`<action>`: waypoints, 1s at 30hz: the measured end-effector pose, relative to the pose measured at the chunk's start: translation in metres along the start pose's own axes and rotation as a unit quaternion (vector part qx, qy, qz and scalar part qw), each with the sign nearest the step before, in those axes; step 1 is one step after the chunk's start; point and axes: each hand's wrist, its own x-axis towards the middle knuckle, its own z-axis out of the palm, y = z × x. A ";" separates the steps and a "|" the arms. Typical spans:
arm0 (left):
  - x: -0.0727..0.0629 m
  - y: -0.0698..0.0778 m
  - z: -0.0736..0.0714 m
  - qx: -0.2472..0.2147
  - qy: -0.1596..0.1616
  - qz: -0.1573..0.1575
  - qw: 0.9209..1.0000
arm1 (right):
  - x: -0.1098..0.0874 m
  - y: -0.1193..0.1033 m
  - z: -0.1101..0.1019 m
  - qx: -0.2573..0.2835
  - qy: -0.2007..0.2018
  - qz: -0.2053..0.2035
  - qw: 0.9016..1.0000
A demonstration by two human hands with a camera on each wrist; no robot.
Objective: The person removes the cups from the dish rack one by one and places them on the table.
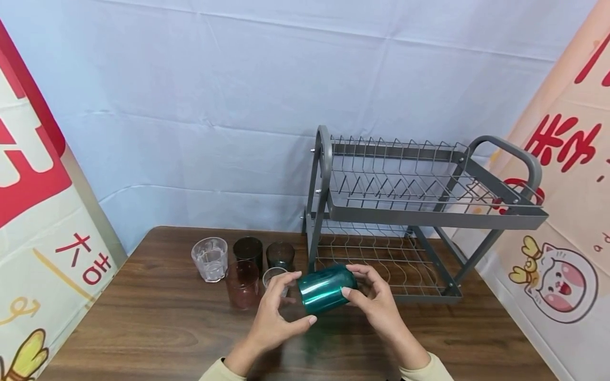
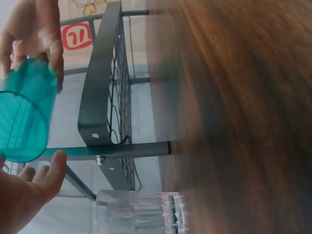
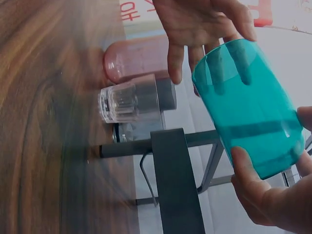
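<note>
A teal see-through glass (image 1: 326, 288) lies tilted on its side in the air above the table. My right hand (image 1: 376, 301) grips it near its base, thumb on the near side and fingers on the far side. Spread apart, the left hand (image 1: 275, 315) is beside the rim, its thumb and fingers curving around the glass's open end with a gap visible. In the right wrist view the left fingers show through the teal glass (image 3: 248, 107). Whether any left fingertip touches the rim, I cannot tell.
A grey two-tier dish rack (image 1: 438, 216) stands at the back right of the wooden table (image 1: 157, 328). Left of it are a clear glass (image 1: 211, 259), a pink glass (image 1: 242, 288), dark glasses (image 1: 280, 255) and a small clear glass (image 1: 275, 275) partly behind my left hand.
</note>
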 end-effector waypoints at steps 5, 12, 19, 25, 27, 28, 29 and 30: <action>-0.002 -0.002 0.001 -0.009 0.007 -0.003 1.000 | 0.000 0.000 0.003 0.003 -0.008 0.003 1.000; -0.004 -0.007 -0.002 -0.040 0.012 0.009 0.999 | 0.001 0.004 0.002 0.016 -0.024 0.014 0.999; -0.004 -0.006 -0.003 -0.030 0.012 0.022 0.999 | -0.001 0.006 0.002 0.023 -0.031 0.028 0.999; 0.000 0.003 -0.006 -0.022 0.011 0.048 0.999 | -0.006 0.000 0.002 0.029 -0.032 0.029 0.999; 0.002 0.006 -0.007 -0.020 0.011 0.056 0.998 | -0.006 -0.002 0.002 0.035 -0.037 0.021 0.999; 0.003 0.007 -0.008 -0.019 0.010 0.059 0.998 | -0.006 -0.002 0.002 0.036 -0.040 0.016 0.998; 0.003 0.008 -0.008 -0.019 0.009 0.061 0.998 | -0.006 -0.002 0.002 0.037 -0.042 0.013 0.998; 0.003 0.008 -0.009 -0.018 0.008 0.063 0.998 | -0.006 -0.002 0.002 0.038 -0.044 0.011 0.998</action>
